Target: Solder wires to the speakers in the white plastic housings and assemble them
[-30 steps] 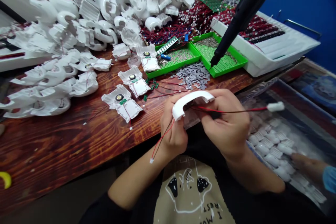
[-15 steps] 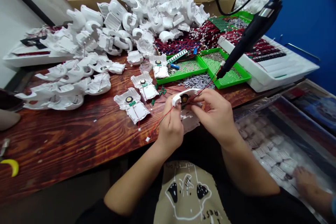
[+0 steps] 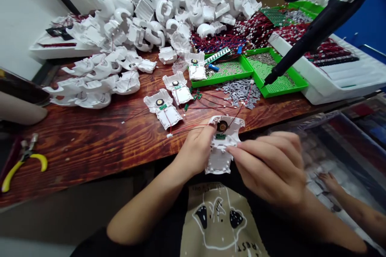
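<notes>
My left hand grips the left side of a white plastic shell that lies face up at the table's near edge, showing a round speaker and a small green board inside. My right hand is at the shell's right side, its fingers pinched together on the shell near the green board. Thin red and black wires run from the shell across the wood. Three more open shells with speakers lie in a row to the left of it.
A big heap of white plastic shells fills the back of the wooden table. Green trays of small parts, a hanging black tool, yellow-handled pliers and a bin with another person's hand stand around.
The shell has gone from held up edge-on to lying face up at the table's edge. Both hands came down with it. The camera view tilted and shifted, bringing the pliers into view.
</notes>
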Demonstrator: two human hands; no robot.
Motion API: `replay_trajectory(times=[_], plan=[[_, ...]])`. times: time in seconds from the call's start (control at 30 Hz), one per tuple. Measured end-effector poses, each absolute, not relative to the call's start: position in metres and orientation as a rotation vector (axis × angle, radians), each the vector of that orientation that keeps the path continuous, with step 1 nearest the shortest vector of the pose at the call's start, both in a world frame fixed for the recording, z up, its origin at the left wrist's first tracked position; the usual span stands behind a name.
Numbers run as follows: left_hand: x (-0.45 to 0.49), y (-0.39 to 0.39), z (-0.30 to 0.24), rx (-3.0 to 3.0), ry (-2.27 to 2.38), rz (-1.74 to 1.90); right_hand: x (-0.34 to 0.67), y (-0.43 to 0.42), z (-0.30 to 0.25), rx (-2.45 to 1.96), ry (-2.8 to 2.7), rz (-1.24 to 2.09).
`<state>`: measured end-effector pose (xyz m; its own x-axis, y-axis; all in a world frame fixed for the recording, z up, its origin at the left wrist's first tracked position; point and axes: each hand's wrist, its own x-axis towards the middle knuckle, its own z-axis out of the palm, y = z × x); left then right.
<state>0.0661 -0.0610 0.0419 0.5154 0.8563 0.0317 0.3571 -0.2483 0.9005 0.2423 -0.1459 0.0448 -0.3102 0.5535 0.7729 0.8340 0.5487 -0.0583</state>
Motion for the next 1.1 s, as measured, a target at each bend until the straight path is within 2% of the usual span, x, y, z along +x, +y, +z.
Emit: replay_trajectory(times=[0.2,0.47,0.73,0.87,1.1], plan=[[0.071,-0.070,0.047,1.604,0.919,0.674,0.239,-0.128,0.050,-1.244,-2.266,-0.377],[0.059,-0.082,0.031,1.365,0.814,0.403,0.237,-0.149,0.011,-1.243,-2.222,-0.174],[0.052,-0.084,0.000,1.803,0.741,-0.023,0.230,-0.180,-0.029,-1.323,-2.137,-0.023],[0.054,-0.092,-0.010,1.990,0.665,-0.081,0.229,-0.189,-0.033,-1.336,-2.138,0.117],[0.059,-0.111,-0.020,1.929,0.706,-0.098,0.234,-0.194,-0.024,-1.367,-2.155,0.347]])
